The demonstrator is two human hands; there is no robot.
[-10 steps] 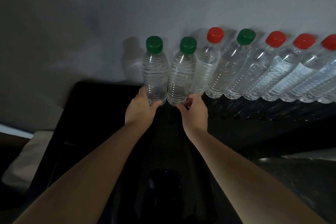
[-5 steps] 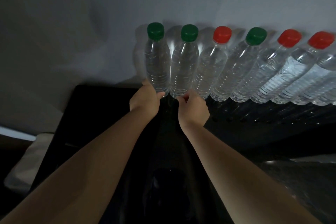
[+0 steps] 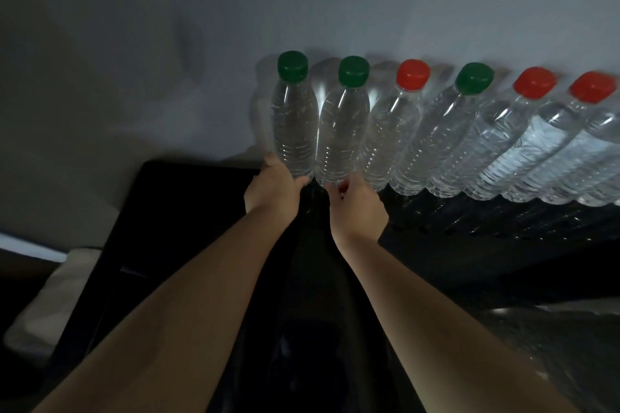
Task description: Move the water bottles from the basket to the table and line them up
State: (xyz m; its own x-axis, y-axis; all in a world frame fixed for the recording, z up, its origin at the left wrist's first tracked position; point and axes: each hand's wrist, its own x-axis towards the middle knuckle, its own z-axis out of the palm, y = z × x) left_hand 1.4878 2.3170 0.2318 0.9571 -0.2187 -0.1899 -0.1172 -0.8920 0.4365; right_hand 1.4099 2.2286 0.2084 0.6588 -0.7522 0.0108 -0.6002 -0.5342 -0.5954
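Through the head camera we look down along two bare forearms to a row of clear water bottles standing upright on the black table (image 3: 188,191), close against the pale wall (image 3: 134,43). We take the leftmost green-capped bottle (image 3: 295,124) as our mark.

The left hand (image 3: 273,189) grips this bottle at its base. The thumb is curled across the near side and the fingers wrap round the far left side.

Just to the right of our mark, side by side and touching it or nearly so, stands the second green-capped bottle (image 3: 342,131). The right hand (image 3: 357,203) holds this one low down, its curled fingertips pinching the base. The two hands are near each other but apart.

Further right of our mark the row runs on, bottle against bottle. First comes a red-capped bottle (image 3: 392,134), then the third green-capped bottle (image 3: 432,144). After it come the fifth bottle (image 3: 486,144) and the sixth bottle (image 3: 543,157), both with red caps. One more clear body is cut off by the frame edge, so we cannot tell its cap colour. All the bottles appear full of water, and the glossy table top mirrors their bases.

Below and left of our mark, past the table's edge, lies a pale soft-looking shape (image 3: 50,305) that we cannot identify. The space between the forearms, nearer to us than our mark, is too dark for us to make anything out.
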